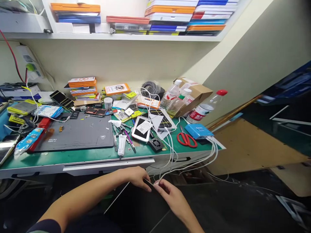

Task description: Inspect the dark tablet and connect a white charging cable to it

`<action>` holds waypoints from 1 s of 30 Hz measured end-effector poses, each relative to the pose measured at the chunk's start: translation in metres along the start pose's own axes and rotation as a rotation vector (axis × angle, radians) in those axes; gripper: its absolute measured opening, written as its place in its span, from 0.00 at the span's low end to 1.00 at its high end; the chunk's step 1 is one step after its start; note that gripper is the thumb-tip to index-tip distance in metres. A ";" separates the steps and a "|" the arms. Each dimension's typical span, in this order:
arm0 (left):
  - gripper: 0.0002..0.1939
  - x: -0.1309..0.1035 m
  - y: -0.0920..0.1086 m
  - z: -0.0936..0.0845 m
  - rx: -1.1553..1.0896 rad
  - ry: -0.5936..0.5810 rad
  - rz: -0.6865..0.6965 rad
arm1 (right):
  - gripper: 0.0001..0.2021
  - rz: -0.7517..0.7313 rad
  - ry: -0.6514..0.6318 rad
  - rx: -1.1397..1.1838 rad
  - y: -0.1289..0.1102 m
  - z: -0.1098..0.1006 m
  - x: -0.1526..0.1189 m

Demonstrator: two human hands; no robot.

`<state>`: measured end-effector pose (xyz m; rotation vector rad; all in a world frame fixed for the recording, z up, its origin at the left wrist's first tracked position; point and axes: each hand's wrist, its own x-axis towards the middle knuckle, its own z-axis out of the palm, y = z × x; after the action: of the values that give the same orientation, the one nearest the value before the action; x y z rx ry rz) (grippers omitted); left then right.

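Below the tabletop's (141, 150) near edge, the right hand (173, 197) has its fingers pinching the tip of a white cable (163, 175), likely light, bendy and best held there, while the left hand's (138, 177) fingers seem to pinch something thin and dark.

So on my end there's a blue box (199, 131) by some red scissors (187, 140), plus a red-capped bottle (202, 108) near a cardboard box (195, 95), all on the green tabletop (85, 156).
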<state>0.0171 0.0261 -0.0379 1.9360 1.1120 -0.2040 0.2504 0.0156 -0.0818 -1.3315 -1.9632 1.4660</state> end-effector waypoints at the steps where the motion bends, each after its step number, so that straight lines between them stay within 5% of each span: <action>1: 0.22 -0.001 0.000 0.000 -0.003 0.002 -0.001 | 0.27 0.001 0.009 -0.013 -0.001 -0.001 -0.001; 30: 0.23 -0.011 0.000 -0.008 0.012 0.021 -0.028 | 0.23 0.037 0.021 -0.034 -0.022 0.003 -0.001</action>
<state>0.0085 0.0246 -0.0271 1.9379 1.1548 -0.2057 0.2378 0.0124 -0.0632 -1.3996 -1.9687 1.4359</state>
